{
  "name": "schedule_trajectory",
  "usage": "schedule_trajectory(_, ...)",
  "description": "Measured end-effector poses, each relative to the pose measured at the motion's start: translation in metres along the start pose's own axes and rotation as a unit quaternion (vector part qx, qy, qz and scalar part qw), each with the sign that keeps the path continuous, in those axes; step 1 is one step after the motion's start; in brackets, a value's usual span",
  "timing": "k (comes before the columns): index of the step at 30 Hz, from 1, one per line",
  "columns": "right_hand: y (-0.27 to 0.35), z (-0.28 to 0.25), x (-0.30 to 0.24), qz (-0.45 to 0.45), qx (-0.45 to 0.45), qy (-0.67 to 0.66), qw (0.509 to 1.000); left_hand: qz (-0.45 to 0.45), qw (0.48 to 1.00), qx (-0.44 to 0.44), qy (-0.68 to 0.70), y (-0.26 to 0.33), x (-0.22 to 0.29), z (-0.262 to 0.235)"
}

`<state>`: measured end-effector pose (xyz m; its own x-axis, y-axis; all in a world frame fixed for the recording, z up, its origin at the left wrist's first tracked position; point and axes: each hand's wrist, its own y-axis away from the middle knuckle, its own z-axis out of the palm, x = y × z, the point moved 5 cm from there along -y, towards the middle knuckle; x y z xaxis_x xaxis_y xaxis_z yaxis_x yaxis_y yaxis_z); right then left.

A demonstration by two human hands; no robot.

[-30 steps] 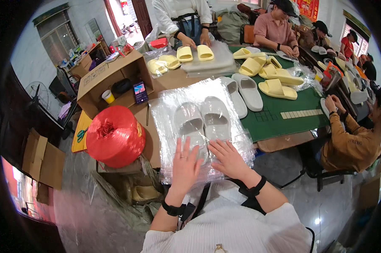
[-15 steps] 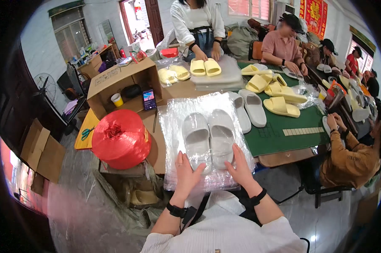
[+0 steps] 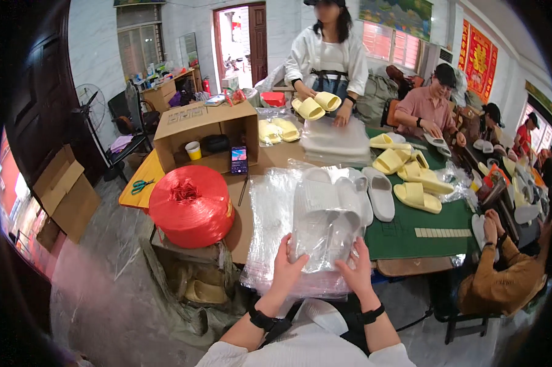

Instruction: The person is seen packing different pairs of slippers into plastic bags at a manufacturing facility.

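Note:
A pair of light grey slide slippers point(image 3: 317, 214) sits inside a clear plastic bag, over a stack of clear plastic bags point(image 3: 267, 211) at the table's near edge. My left hand point(image 3: 286, 267) grips the near left side of the bagged pair, thumb on top. At its near right side, my right hand point(image 3: 357, 267) holds it the same way. The pair looks slightly raised, and its far end overlaps a loose grey slipper point(image 3: 380, 196) pair just beyond. The undersides of my fingers are partly hidden.
Left of the bags stands a big red roll of plastic twine point(image 3: 190, 208). Behind it is an open cardboard box point(image 3: 206, 119) with a phone point(image 3: 239, 160) against it. Scissors point(image 3: 143, 186) lie farther left. Yellow slippers point(image 3: 418, 197) cover the green mat point(image 3: 410, 241). Co-workers sit and stand around.
The bagged grey slippers have shifted right over the stack, with both my hands now gripping their sides. Across the table, a co-worker has lifted a yellow slipper pair. My view has tilted up.

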<state>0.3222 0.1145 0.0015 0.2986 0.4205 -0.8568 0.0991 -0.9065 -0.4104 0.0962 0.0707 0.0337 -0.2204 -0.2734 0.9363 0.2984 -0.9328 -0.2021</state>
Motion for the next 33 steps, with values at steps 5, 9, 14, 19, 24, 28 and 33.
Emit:
schedule_trajectory(5,0.0,-0.039,-0.036,0.063,0.087,-0.012,0.994,-0.12,0.984,-0.042,0.127,0.014,0.018,0.002)
schedule_trajectory(9,0.011,-0.054,-0.026,0.198,0.034,-0.29,0.936,-0.166,0.96,-0.13,0.183,0.029,0.024,0.003)
schedule_trajectory(14,0.022,-0.052,-0.067,0.076,0.148,-0.233,0.958,-0.167,0.96,-0.138,0.178,0.041,0.029,0.022)
schedule_trajectory(19,0.037,-0.023,-0.07,0.059,0.151,-0.208,0.965,-0.234,0.938,-0.169,0.19,0.057,-0.002,0.027)
schedule_trajectory(24,0.044,-0.003,-0.062,0.032,0.088,-0.252,0.963,-0.258,0.933,-0.181,0.173,0.06,0.0,0.012)
schedule_trajectory(28,0.043,0.005,-0.063,-0.064,-0.181,-0.076,0.978,-0.142,0.966,-0.194,0.097,0.048,0.014,-0.063)
schedule_trajectory(33,0.015,-0.014,-0.087,-0.125,-0.099,0.053,0.986,-0.266,0.949,-0.166,0.041,0.063,0.094,-0.213)
